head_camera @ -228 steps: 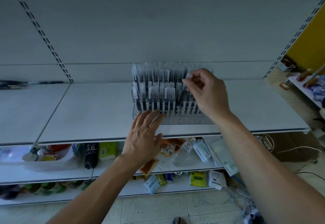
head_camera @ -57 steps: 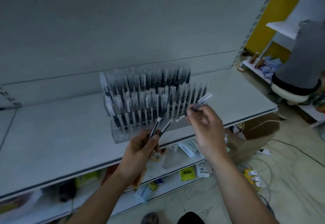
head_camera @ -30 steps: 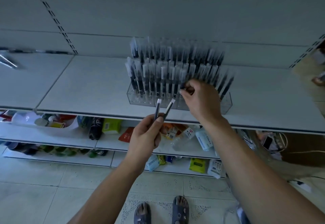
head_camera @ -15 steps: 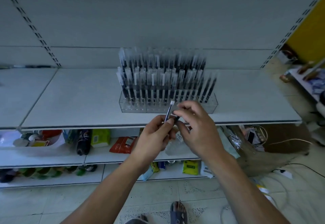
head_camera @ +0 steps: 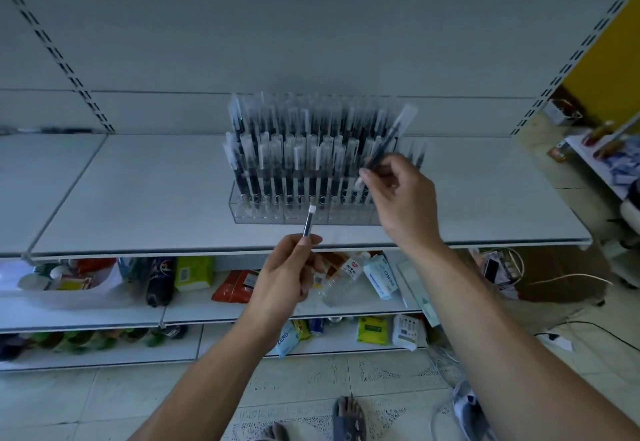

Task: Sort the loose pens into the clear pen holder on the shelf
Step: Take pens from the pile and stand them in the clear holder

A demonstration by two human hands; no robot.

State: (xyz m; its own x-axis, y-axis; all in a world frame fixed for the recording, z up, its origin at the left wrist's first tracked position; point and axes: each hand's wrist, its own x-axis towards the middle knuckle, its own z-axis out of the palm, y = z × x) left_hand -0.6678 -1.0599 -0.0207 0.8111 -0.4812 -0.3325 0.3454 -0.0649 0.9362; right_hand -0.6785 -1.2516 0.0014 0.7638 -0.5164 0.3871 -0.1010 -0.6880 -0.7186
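Right hand (head_camera: pixel 401 198) pulls second pen (head_camera: pixel 391 135) from left hand (head_camera: pixel 287 274) and lifts it to pen holder's (head_camera: pixel 270 213) right end; left now holds only last pen (head_camera: pixel 308 220).

The pen holder (head_camera: pixel 263 213) in front of you is clear, glossy plastic. Your left hand (head_camera: pixel 284 278) pinches a pen (head_camera: pixel 308 223) with a smooth dark barrel and a pale frosted plastic cap; the second pen (head_camera: pixel 391 136) in your right hand (head_camera: pixel 401 198) looks alike. The shelf (head_camera: pixel 138 198) looks like smooth, matt painted metal. The orange packet (head_camera: pixel 235 286) below is glossy film.
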